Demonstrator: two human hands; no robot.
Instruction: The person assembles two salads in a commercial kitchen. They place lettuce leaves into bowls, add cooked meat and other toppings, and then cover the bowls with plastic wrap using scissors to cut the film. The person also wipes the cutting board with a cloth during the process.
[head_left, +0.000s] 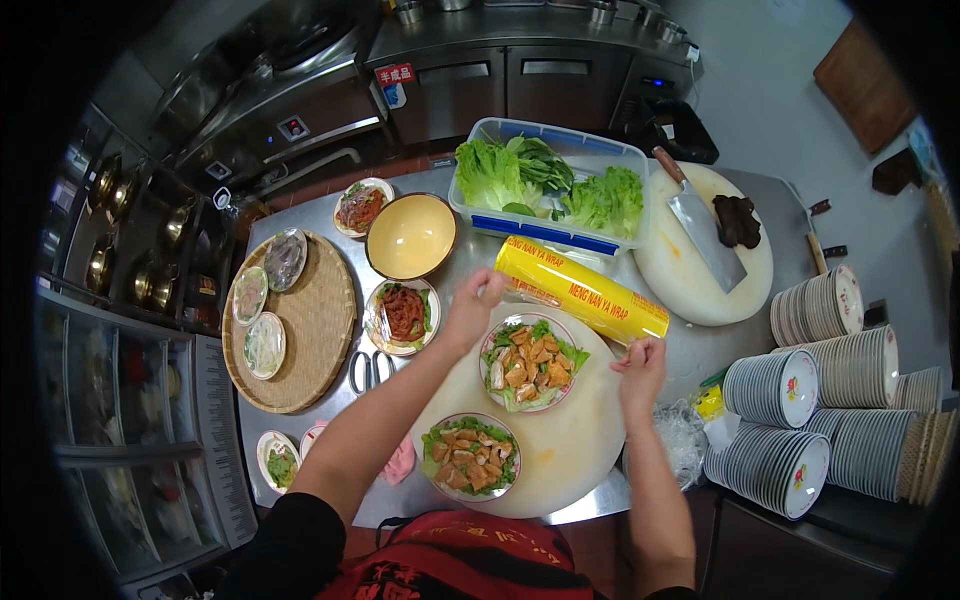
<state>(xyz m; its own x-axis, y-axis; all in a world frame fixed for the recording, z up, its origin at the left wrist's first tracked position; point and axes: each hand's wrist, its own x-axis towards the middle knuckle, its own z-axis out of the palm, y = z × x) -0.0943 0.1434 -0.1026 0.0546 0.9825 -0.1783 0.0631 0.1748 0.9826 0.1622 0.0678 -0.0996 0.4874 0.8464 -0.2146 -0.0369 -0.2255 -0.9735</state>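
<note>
My left hand (478,300) is closed in a pinch beside the left end of a yellow roll of cling film (580,290). My right hand (642,365) pinches likewise near the roll's right end. Between them the clear film is barely visible, its edge apparently in my fingers. Just in front of the roll, a plate of browned tofu-like pieces on lettuce (530,362) rests on a round white cutting board (585,440). A second similar plate (470,457) sits at the board's near left edge.
Behind the roll stands a clear bin of leafy greens (550,180). A cleaver (705,235) lies on another round board (665,285), right. Left are a yellow bowl (410,235), a plate of red meat (402,315), scissors (372,372) and a woven tray (315,330). Stacked plates (770,390) stand right.
</note>
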